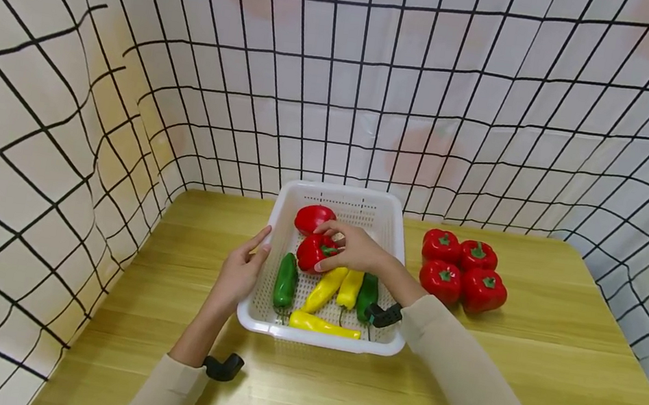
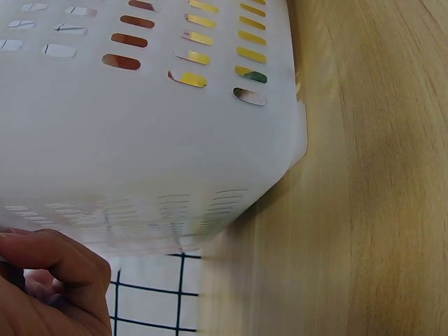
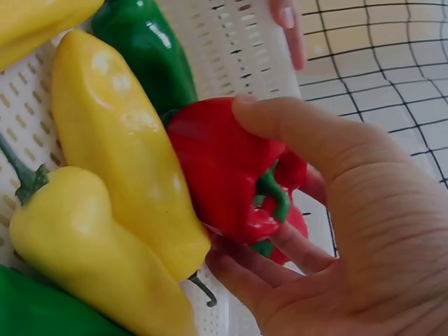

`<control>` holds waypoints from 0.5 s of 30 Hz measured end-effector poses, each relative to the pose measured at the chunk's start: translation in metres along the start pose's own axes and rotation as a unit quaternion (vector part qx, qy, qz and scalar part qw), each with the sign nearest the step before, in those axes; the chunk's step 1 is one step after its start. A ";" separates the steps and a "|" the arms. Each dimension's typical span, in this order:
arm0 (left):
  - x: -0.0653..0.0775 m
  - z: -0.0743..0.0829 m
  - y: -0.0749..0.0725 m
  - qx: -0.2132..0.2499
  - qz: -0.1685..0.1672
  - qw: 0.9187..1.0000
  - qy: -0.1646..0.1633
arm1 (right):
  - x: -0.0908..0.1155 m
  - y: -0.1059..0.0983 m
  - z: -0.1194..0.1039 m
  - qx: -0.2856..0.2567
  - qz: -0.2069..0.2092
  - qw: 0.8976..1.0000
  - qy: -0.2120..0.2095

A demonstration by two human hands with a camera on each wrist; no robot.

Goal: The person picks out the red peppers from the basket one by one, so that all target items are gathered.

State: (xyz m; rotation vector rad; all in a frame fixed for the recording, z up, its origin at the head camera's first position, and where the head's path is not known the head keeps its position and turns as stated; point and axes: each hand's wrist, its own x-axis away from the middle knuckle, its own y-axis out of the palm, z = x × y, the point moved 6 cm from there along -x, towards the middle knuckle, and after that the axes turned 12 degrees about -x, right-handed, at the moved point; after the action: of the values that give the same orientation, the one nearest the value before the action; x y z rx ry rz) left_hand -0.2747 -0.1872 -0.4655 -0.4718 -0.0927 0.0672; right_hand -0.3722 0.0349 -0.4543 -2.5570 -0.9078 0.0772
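Basket (image 1: pixel 314 339), white, perforated, on counter (image 1: pixel 334 398). Left hand (image 1: pixel 242 268) at basket's left rim, thumb and forefinger parted; whether it pinches rim, cannot tell. Right hand (image 1: pixel 362 251) over basket, thumb and fingers pinching red pepper (image 1: pixel 309 254) in basket's left half. Four red bell peppers (image 1: pixel 441 281) bunched on counter, right of basket. Second red pepper (image 1: pixel 313 217) in basket, just behind pinched one. Three yellow peppers (image 1: pixel 324 290) in basket's near half. Two green peppers (image 1: pixel 286 280) near basket's left and right walls.
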 end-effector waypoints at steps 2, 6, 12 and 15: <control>0.000 0.000 0.000 0.000 0.001 1.000 0.000 | 0.001 -0.003 -0.002 -0.006 0.010 1.000 -0.004; 0.000 0.001 -0.001 0.001 0.001 1.000 -0.001 | 0.003 -0.008 -0.009 -0.019 0.035 0.999 -0.010; 0.000 0.001 -0.001 -0.002 0.001 1.000 -0.002 | 0.009 -0.014 -0.014 -0.031 0.062 0.998 0.001; 0.000 0.001 0.000 0.000 -0.002 1.000 -0.003 | 0.013 -0.015 -0.016 -0.043 0.064 0.997 -0.003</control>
State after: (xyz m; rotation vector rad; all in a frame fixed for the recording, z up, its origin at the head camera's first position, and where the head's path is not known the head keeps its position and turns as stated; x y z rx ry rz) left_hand -0.2745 -0.1866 -0.4652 -0.4708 -0.0997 0.0650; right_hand -0.3674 0.0471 -0.4324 -2.6951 -0.7646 0.0860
